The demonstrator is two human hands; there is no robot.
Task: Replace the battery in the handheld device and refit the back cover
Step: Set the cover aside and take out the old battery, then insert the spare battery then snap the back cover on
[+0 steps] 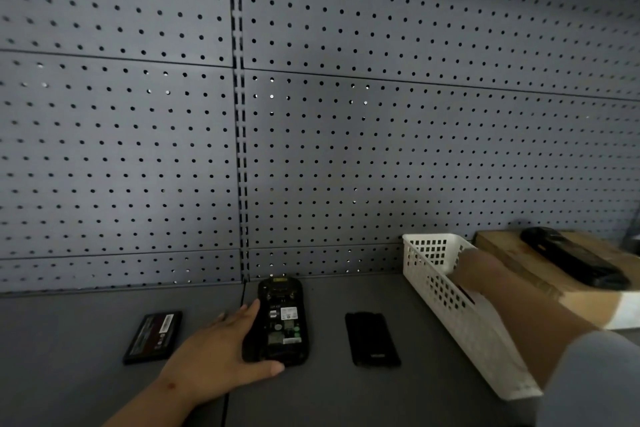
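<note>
On the counter (346, 399), the left hand (221, 354) steadies the open handheld device (282, 322), fingers spread along its edge; the right hand (485, 274) reaches into the white basket (450, 302), fingers hidden, so their state is unclear.

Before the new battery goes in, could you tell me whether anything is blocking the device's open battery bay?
Nothing visible does. The black handheld device lies back-up with its bay bare; the left hand rests only on its left edge, and the black back cover lies apart to the right.

Bare bench (322, 388) between back cover (372, 340) and basket (450, 308); pegboard (311, 149) blocks rear.
</note>
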